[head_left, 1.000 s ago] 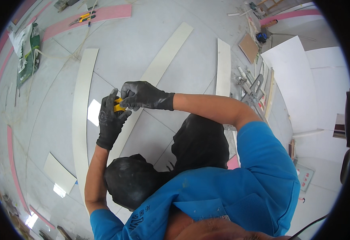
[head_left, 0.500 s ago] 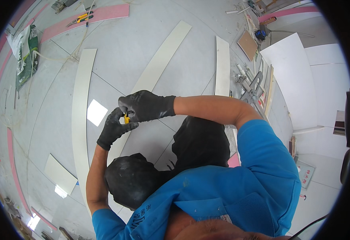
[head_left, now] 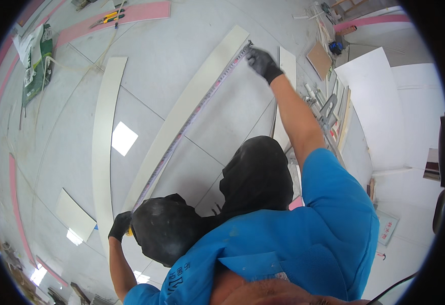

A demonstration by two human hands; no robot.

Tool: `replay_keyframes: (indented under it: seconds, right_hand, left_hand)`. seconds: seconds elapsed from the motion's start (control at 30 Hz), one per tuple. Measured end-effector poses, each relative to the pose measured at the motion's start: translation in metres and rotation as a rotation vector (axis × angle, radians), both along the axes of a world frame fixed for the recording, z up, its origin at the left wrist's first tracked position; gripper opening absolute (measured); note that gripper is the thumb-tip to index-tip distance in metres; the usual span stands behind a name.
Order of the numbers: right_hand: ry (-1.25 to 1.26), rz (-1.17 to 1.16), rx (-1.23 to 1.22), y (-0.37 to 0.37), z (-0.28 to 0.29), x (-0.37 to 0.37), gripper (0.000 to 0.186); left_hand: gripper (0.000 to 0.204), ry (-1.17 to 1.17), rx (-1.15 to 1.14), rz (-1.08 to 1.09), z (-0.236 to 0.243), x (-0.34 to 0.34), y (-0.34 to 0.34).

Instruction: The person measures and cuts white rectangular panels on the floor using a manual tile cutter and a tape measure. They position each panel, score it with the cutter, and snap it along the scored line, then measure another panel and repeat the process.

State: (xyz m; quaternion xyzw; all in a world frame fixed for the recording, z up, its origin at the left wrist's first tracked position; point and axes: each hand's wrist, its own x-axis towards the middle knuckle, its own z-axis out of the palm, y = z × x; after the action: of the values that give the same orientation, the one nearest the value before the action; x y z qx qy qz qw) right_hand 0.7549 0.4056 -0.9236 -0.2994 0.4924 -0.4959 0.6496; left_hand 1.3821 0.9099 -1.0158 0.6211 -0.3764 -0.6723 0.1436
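Evidently L hand [head_left: 120, 226] grips yellow tape case [head_left: 129, 231], R hand [head_left: 264, 65] pinches far tip of tape blade [head_left: 198, 109], prob. so it lies straight alongside pale strip [head_left: 186, 104] on floor [head_left: 222, 122].

Bright, diffuse light; white glare on floor [head_left: 222, 122]; edges fisheye-bent, rim detail perhaps soft.

Over there a tape blade [head_left: 202, 104], drawn out, runs near left to far right along a long off-white strip's [head_left: 187, 102] right edge; the tape's yellow case [head_left: 129, 231] shows partly, near left.
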Motion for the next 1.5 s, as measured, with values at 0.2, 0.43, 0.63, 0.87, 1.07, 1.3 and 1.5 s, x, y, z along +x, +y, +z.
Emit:
replay_keyframes:
  seconds: [0.2, 0.43, 0.63, 0.87, 1.07, 1.3, 1.5]
  right_hand:
    - [0.050, 0.492, 0.147, 0.118, -0.078, 0.139, 0.022]
    - [0.239, -0.016, 0.403, 0.039, -0.110, 0.118, 0.007]
    - [0.392, -0.051, 0.452, 0.019, -0.143, 0.108, 0.015]
    - [1.672, 1.002, -0.785, 0.072, -0.105, 0.171, 0.043]
    - [1.336, 1.861, -0.879, 0.141, -0.071, 0.279, 0.061]
    - [1.573, 1.947, -0.968, 0.150, -0.092, 0.288, 0.075]
    - [1.589, 1.878, -1.047, 0.143, -0.111, 0.278, 0.074]
  left_hand:
    - [0.021, 0.253, -0.174, -0.072, 0.023, -0.087, -0.090]
    - [0.026, -0.026, -0.120, 0.078, 0.063, -0.073, -0.044]
    - [0.033, -0.214, 0.109, 0.270, 0.012, -0.022, 0.039]
    - [0.040, -0.370, 0.040, -0.050, -0.031, -0.016, 0.019]
    - [0.046, -0.386, 0.129, 0.031, -0.029, -0.016, 0.008]
    - [0.041, -0.412, 0.169, 0.191, -0.014, 0.002, 0.049]
    - [0.052, -0.730, 0.232, 0.061, -0.020, 0.039, 0.119]
